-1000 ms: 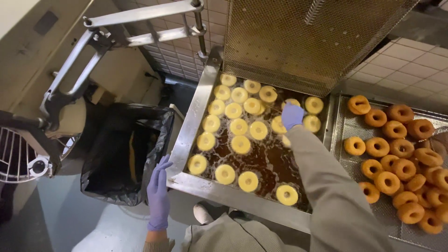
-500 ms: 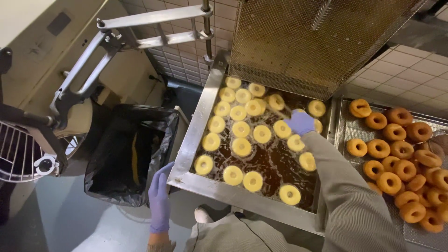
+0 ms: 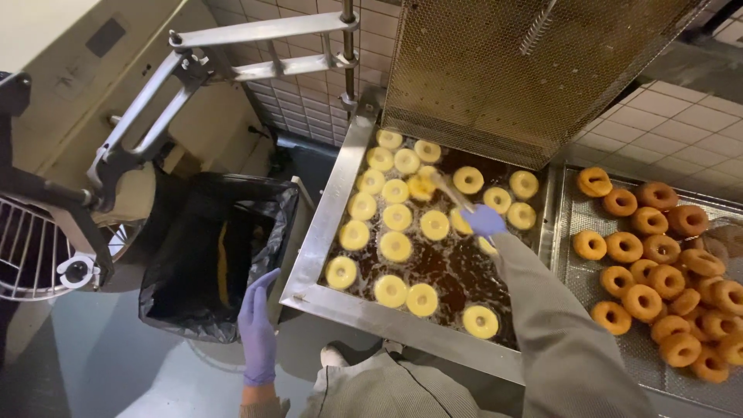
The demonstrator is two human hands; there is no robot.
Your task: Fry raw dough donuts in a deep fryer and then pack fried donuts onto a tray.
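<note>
My right hand, in a purple glove, is held over the fryer and grips a thin stick. The stick's tip reaches a pale doughnut that is tilted up in the dark oil. Several pale ring doughnuts float around it. My left hand, also gloved, hangs flat and free beside the fryer's front left corner, fingers together, touching nothing.
A raised mesh lid stands behind the fryer. To the right, a draining tray holds several browned doughnuts. A black-lined bin sits left of the fryer, and a metal arm frame and wire guard are farther left.
My right hand has drawn back toward me and now works the stick at a doughnut further left, which has tipped up. The view has shifted slightly. My left hand stays put.
</note>
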